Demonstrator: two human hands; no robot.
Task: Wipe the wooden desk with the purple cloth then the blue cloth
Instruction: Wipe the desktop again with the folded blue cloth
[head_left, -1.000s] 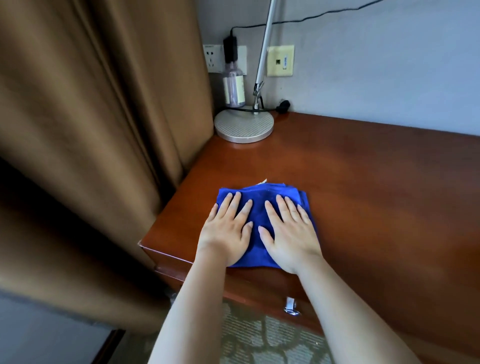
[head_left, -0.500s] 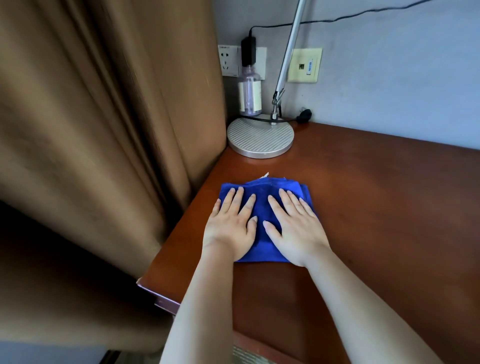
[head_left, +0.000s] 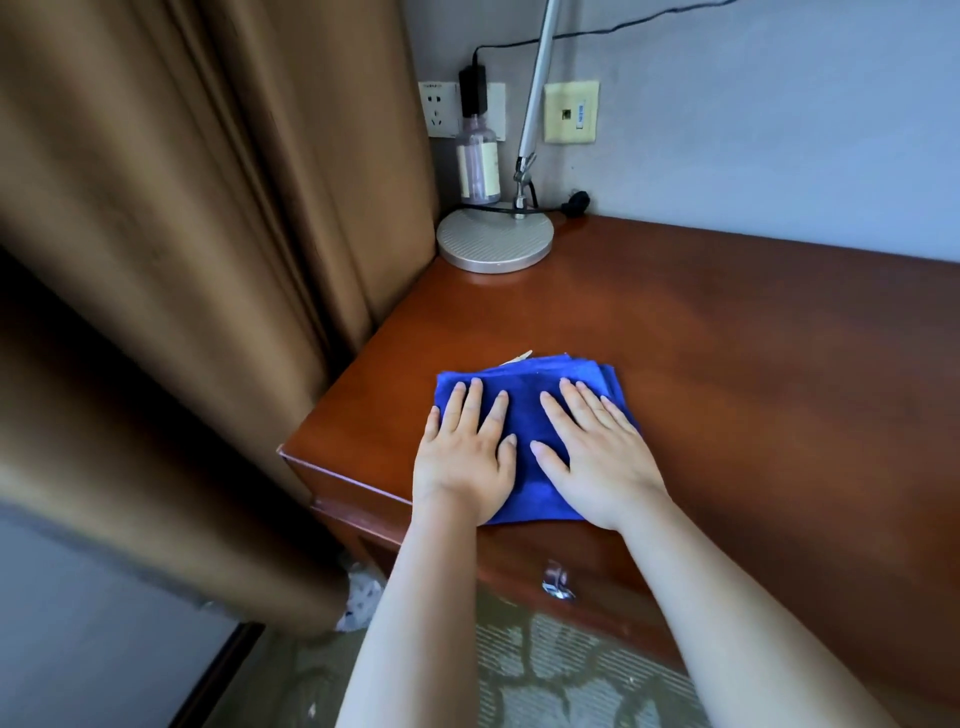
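A folded blue cloth (head_left: 524, 395) lies flat on the reddish wooden desk (head_left: 727, 374), close to its front left corner. My left hand (head_left: 465, 457) presses on the cloth's left half with straight, spread fingers. My right hand (head_left: 597, 457) presses on its right half the same way, palm down. A small pale tag sticks out at the cloth's far edge. No purple cloth is in view.
A lamp with a round silver base (head_left: 493, 241) stands at the desk's back left corner, with a clear bottle (head_left: 478, 163) behind it against the wall sockets. A brown curtain (head_left: 182, 260) hangs along the desk's left side. A metal drawer handle (head_left: 556, 584) shows below the front edge.
Both hands pushed the cloth away toward the lamp half a second ago, then drew it back toward the desk's front edge. Fingers stay flat on it throughout.
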